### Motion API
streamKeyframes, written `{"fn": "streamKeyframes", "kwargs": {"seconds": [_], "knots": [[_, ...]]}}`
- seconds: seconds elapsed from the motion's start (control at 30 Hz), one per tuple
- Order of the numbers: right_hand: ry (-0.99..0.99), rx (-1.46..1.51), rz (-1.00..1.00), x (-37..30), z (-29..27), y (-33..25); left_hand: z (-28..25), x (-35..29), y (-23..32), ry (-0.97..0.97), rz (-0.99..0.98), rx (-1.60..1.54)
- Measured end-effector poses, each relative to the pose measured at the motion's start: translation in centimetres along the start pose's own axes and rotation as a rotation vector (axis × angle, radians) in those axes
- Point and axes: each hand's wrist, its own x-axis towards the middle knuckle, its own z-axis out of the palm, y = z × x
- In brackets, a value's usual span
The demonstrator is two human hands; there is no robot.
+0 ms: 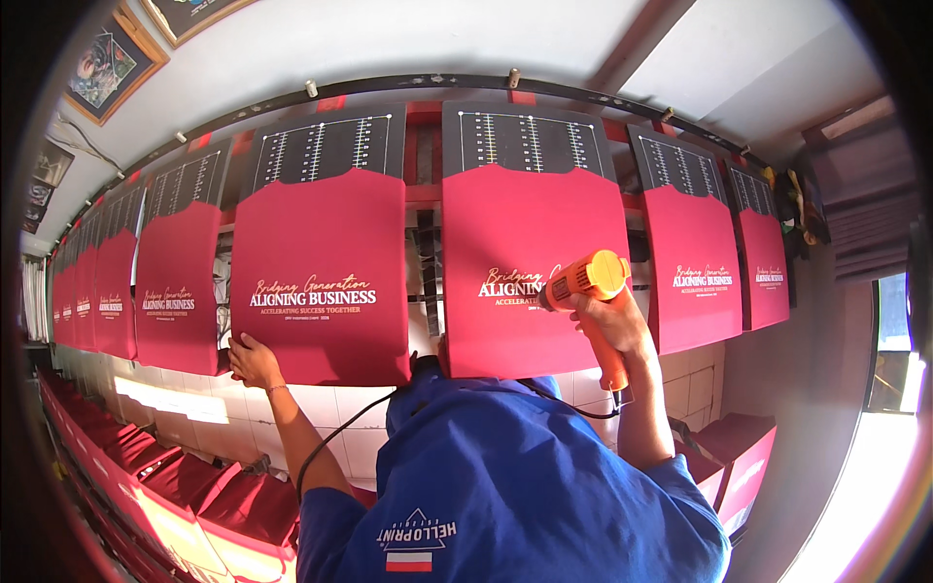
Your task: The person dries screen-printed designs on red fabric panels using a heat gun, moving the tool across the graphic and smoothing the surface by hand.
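In my right hand (618, 325) is an orange heat gun (595, 275), fingers wrapped round its handle. Its nozzle points at the gold and white print of a red T-shirt (530, 219), stretched over a dark board marked with rulers, and covers part of that print. My left hand (256, 362) grips the lower left corner of a neighbouring shirt board (321, 233), which carries a red T-shirt with the same print. Some of my left fingers are hidden at the edge. A dark cable runs from the gun's handle behind my body.
More boards with printed red shirts line both sides, including one at right (690, 262) and one at left (178, 282). A dark rail (418, 82) runs behind them. Below left lies another row of red shirts (243, 505). Framed pictures (115, 63) hang at upper left.
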Motion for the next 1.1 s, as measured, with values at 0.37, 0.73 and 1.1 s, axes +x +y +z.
{"fn": "streamKeyframes", "kwargs": {"seconds": [0.37,0.73,1.1], "knots": [[0.022,0.061,-0.011,0.0,-1.6,0.8,0.9,-6.1,4.7,0.043,0.228,0.058],[0.008,0.045,-0.039,0.5,-4.5,1.8,-2.1,-28.8,19.5,-0.332,1.245,-0.46],[0.047,0.096,-0.001,0.0,-6.3,1.7,-1.2,-33.8,23.7,-0.372,1.515,-0.324]]}}
